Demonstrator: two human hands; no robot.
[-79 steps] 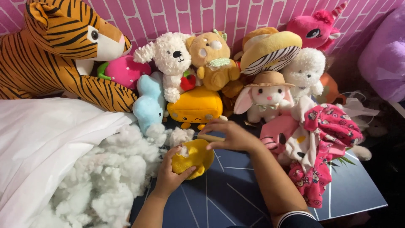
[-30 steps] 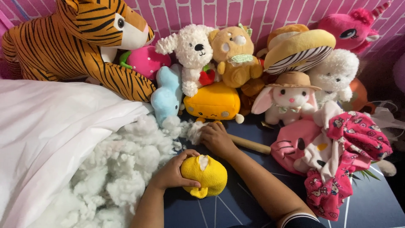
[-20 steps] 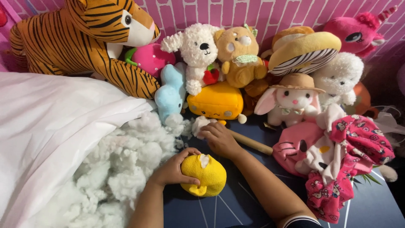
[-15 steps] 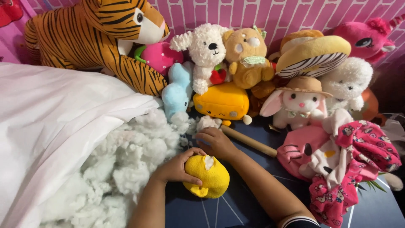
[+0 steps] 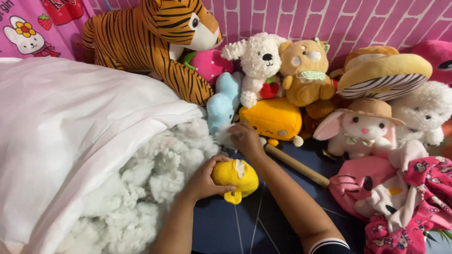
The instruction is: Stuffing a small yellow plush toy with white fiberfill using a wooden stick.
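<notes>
Gripping small yellow plush on dark blue mat, left hand fingers wrapped round it, opening turned up with white tuft showing, likely held so for filling. Right hand reaches to white stuffing pile spilling from white fabric bag; fingers curled on tuft, though pinch partly hidden. Wooden stick lies beside right forearm. Tiger plush and orange block plush behind.

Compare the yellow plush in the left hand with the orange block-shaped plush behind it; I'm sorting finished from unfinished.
The yellow plush is open, white stuffing showing at its gap; the orange block plush looks closed and full. The yellow one is rounder and gripped by the left hand; the orange one lies untouched. Both are soft toys.
</notes>
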